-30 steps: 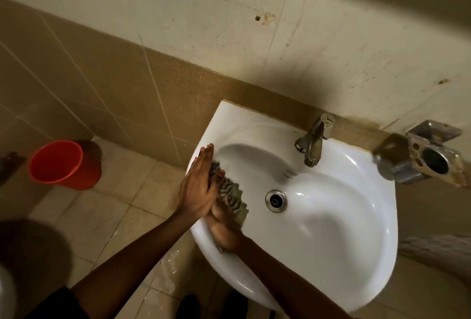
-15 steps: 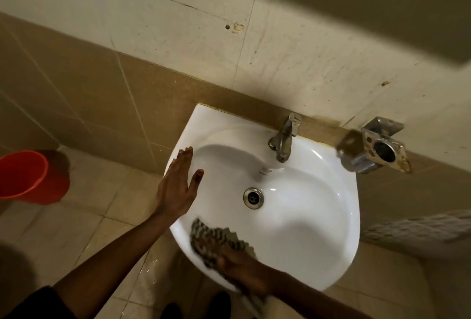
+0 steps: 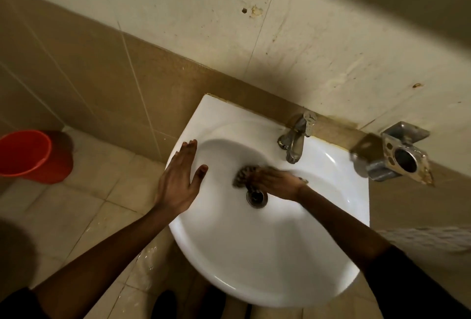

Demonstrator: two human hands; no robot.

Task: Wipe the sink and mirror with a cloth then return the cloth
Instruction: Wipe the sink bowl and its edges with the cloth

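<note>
A white wall-mounted sink [image 3: 254,262] fills the middle of the head view. My right hand [image 3: 274,182] presses a dark striped cloth [image 3: 242,174] onto the basin floor just above the drain [image 3: 257,196]; most of the cloth is hidden under the hand and blurred. My left hand [image 3: 179,178] lies flat with fingers spread on the sink's left rim, holding nothing. The mirror is not in view.
A metal tap [image 3: 295,140] stands at the back of the sink. A metal wall holder [image 3: 397,156] juts out to the right. An orange bucket [image 3: 33,156] stands on the tiled floor at the left. Wet patches show on the floor below the sink.
My right hand has swept the cloth from the sink's front left rim up into the basin beside the drain. My left hand has stayed on the left rim.
</note>
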